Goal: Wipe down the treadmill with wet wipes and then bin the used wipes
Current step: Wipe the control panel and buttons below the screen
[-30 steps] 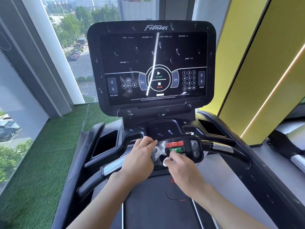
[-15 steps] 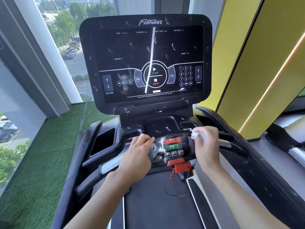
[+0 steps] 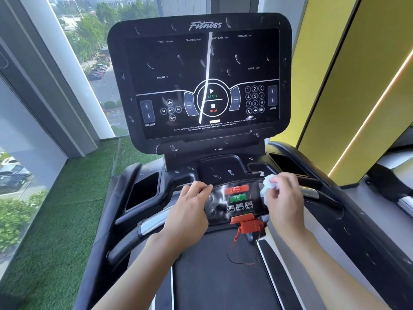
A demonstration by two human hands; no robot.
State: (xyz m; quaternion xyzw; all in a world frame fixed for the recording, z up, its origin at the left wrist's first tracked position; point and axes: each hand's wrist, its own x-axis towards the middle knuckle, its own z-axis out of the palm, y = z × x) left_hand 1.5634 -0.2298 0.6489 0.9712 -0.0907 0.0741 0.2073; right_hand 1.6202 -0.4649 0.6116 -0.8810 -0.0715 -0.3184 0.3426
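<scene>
A black treadmill (image 3: 348,231) stands with its broad upright console marked "Fitness". The dark screen (image 3: 183,63) is printed with START, STOP, a number keypad and incline and speed arrows, and is flecked with pale smears. Below the console, a small control panel (image 3: 218,211) carries a red button above a green one and shows whitish wet streaks. A red safety key (image 3: 245,223) is clipped at the panel's lower edge, just above the dark belt (image 3: 219,285). A crumpled white wipe (image 3: 267,189) sits against the panel's right end, pinched in the fingers of the right hand (image 3: 285,198).
</scene>
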